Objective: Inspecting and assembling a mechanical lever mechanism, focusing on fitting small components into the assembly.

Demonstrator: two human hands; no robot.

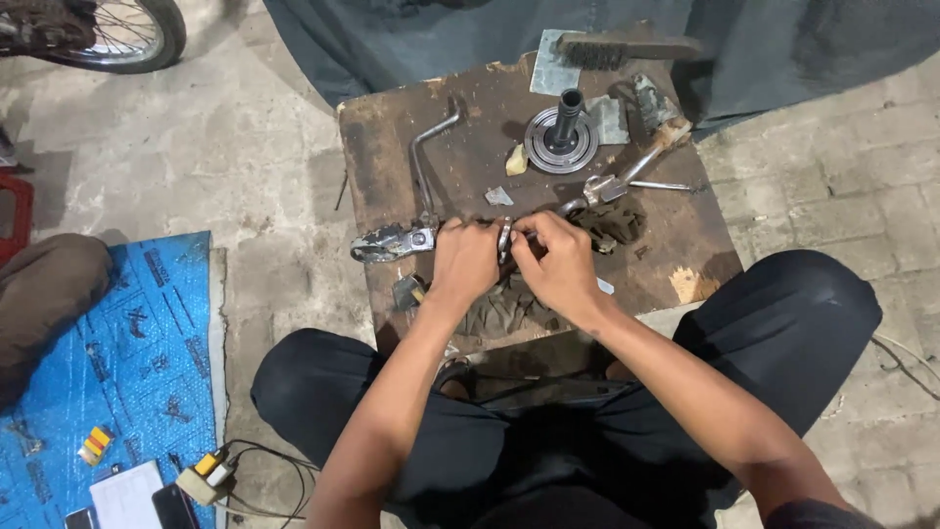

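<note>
My left hand [466, 261] and my right hand [559, 263] meet over the front of a worn wooden board [392, 137]. Between their fingertips they pinch a small metal ring-shaped part [504, 241]. A greasy rag [509, 309] lies under both hands. Just left of my left hand lies a bent metal lever with a ribbed foot pedal [392, 242]. A round metal disc with an upright shaft [562, 137] stands at the back of the board.
A wire brush [627, 49] and a hammer-like tool [636, 167] lie at the board's back right. My black-trousered knees flank the board. A blue sheet [127, 372] with a phone and charger covers the paved floor on the left. A wheel [117, 34] stands top left.
</note>
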